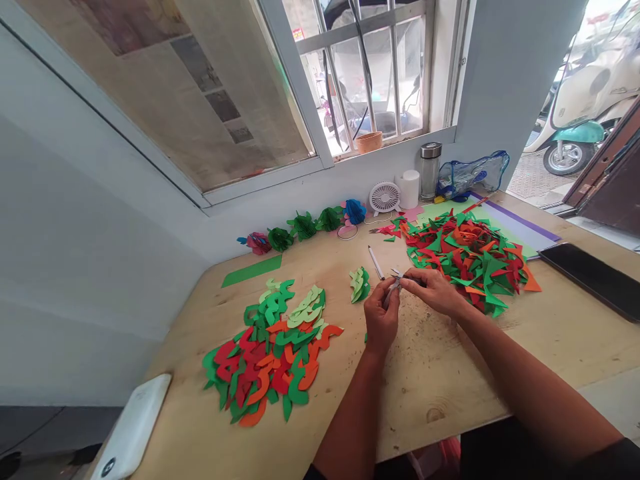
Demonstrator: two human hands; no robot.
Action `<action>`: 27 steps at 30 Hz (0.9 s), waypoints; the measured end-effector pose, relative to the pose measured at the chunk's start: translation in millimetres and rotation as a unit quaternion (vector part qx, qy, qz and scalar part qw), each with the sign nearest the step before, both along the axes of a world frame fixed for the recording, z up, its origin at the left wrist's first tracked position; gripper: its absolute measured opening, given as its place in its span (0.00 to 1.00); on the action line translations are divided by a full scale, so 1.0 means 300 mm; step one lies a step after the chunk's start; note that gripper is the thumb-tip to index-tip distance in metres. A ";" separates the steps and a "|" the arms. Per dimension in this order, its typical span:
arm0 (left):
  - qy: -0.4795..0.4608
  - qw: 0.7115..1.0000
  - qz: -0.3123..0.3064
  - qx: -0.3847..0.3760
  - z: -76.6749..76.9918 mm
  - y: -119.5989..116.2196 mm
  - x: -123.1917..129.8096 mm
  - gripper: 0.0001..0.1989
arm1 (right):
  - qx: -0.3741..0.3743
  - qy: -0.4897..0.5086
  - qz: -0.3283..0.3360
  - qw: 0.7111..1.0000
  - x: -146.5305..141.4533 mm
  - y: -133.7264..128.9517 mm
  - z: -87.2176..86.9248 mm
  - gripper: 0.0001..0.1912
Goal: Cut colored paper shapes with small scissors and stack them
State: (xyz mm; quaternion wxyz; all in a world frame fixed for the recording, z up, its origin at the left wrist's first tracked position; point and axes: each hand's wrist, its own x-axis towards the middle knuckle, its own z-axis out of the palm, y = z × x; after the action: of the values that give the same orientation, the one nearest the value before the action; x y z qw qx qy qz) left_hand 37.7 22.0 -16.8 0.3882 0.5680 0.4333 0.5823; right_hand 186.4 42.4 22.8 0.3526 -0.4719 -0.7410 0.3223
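Two bare hands meet above a pale pine worktable (435,407), the left hand (381,319) curled closed around a slim grey-and-silver implement (391,288) as the right hand (433,292) reaches across, its fingertips (406,281) pinched together at the implement's metal tip. The hands hide most of it, so its exact kind and anything caught at the tip cannot be told. It sits just above the tabletop, between the two paper heaps. Such a small, light piece looks easiest to control by its narrow shaft, though it could slip from a loose pinch. Just beside the hands lies a small stack of curved light-green paper leaves (359,285), thin and light but probably stiff enough to lift by an edge, and likely to crease if squeezed. Near them rests a slender white pen (376,263). To the left spreads a heap of curved red, orange and green paper cutouts (265,353); to the right, a larger mound of jagged coloured paper scraps (467,260). Round paper flowers in green, pink and blue (315,225) line the wall behind, beside a small white desk fan (385,197) and a steel-capped glass flask (431,170).
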 end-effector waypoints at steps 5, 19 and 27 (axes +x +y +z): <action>-0.002 1.000 -0.002 0.001 0.012 -0.005 0.004 0.16 | 0.012 -0.006 -0.010 1.000 -0.003 0.000 -0.003 0.22; -0.008 1.000 0.006 -0.028 0.002 -0.006 -0.002 0.17 | 0.035 -0.030 -0.055 0.997 -0.002 -0.002 -0.010 0.22; -0.001 1.000 -0.016 -0.026 0.010 -0.008 -0.001 0.18 | 0.036 -0.034 -0.042 0.998 -0.011 -0.008 -0.003 0.22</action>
State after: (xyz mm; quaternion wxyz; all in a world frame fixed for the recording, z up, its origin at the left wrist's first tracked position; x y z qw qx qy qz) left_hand 37.5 19.5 -13.9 0.4126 0.5638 0.4383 0.5654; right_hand 183.1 40.1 22.0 0.3577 -0.5004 -0.7429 0.2640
